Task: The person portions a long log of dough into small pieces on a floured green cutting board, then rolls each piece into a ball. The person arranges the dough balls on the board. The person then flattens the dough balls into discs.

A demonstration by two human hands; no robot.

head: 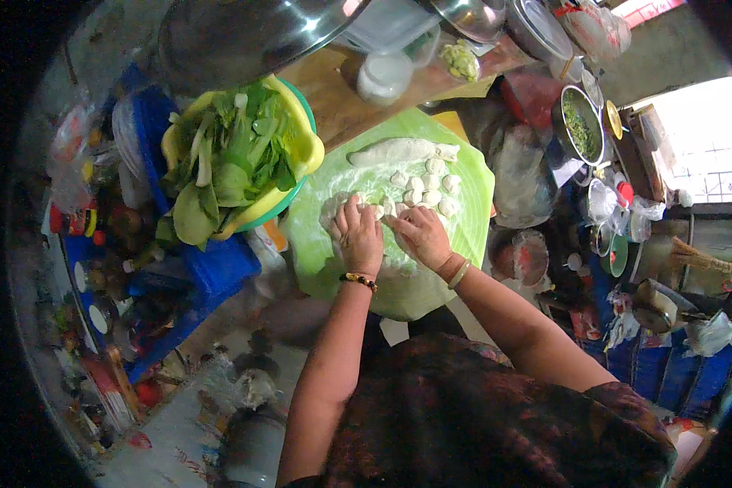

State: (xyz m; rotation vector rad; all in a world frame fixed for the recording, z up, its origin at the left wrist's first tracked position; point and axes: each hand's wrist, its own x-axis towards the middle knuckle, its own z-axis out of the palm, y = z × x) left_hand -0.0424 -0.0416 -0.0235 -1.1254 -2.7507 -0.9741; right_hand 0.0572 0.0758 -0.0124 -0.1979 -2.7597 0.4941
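Note:
Flour dusts a green plastic board [402, 299] in front of me. My left hand [360, 235] rests palm down over a short stretch of dough [378, 211], which shows past its fingertips and beside the index finger. Whether those fingers grip it is hidden. Close by on the right, my right hand [424, 236] has its thumb and fingertips bent at a small dough piece [389, 206]. Several floured dough lumps [430, 182] lie beyond the right hand. Behind them stretches a long, thick roll of dough [396, 151].
A yellow basket [310, 146] full of leafy greens [235, 152] stands left of the board. Behind is a wooden table [335, 104] with a white jar [384, 79] and a large metal lid or bowl [244, 43]. On the right, a metal bowl [601, 131] holds chopped greens.

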